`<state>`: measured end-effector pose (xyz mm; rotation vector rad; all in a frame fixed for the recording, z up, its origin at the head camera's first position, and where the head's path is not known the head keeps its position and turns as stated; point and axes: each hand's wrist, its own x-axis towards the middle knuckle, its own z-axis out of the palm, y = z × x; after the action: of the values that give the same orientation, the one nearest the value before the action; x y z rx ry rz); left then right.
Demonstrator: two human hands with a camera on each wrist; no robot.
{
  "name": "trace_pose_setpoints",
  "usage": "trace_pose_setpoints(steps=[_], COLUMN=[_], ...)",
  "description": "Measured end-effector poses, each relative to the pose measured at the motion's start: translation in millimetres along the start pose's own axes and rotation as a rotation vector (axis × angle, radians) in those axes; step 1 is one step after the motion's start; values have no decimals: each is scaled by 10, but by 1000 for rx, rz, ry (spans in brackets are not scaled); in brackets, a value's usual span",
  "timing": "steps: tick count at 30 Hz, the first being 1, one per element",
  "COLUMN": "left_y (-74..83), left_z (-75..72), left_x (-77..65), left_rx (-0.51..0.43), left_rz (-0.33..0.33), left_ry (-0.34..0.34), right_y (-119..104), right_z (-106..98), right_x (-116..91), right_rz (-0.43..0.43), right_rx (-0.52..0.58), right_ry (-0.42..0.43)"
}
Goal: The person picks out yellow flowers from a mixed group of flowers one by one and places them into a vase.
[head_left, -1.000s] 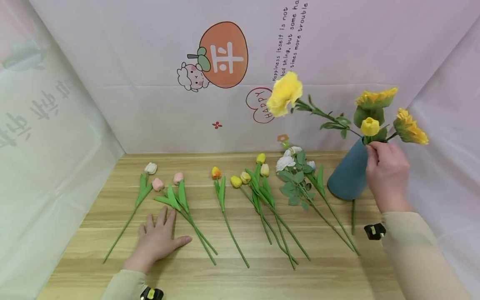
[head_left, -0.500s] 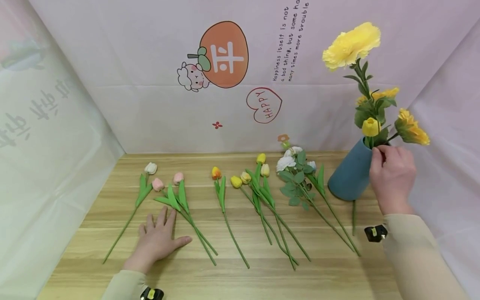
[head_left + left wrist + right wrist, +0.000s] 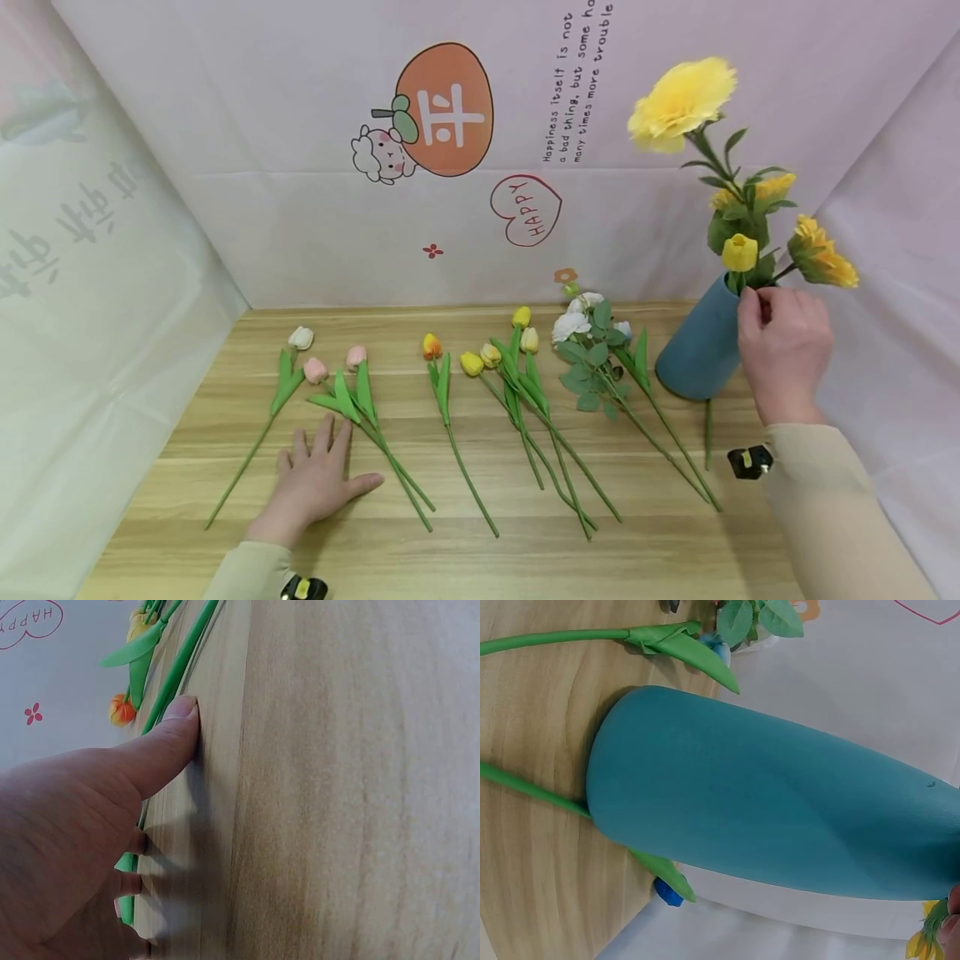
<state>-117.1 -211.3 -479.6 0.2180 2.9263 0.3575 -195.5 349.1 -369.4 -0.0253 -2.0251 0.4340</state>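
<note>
Against a second ago, the large yellow flower is no longer leaning far left; it is standing taller over the blue vase, tilting only somewhat leftward; the right hand is apparently pinching its stem at the vase's mouth, though the pinch is partly hidden. The big head could be overbalancing vase or stem if that pinch were slackening; the upright yellow tulip and two orange-yellow flowers are crowding the mouth, and could be snagging leaves; a blue bud is showing past the vase, its stem running behind or under the base, which I cannot tell. The left hand is lying with fingers spread beside the pink tulips; an orange tulip, loose yellow tulips and white roses are lying between it and the vase.
</note>
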Motion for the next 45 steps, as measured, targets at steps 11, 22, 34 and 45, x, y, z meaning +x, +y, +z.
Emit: trace_pose_setpoints(steps=[11, 22, 34, 45], left_y=[0, -23, -15, -39], left_z=[4, 43, 34, 56], left_x=[-14, -11, -20, -3], left_rx=[7, 21, 27, 29], left_rz=[8, 25, 36, 39], left_ry=[-5, 10, 18, 21], right_y=[11, 14, 154, 200], right_z=[-26, -45, -56, -131], right_x=[51, 103, 126, -6], right_rz=[20, 112, 367, 683], right_rx=[-5, -11, -58, 130], right_ry=[-19, -35, -64, -144])
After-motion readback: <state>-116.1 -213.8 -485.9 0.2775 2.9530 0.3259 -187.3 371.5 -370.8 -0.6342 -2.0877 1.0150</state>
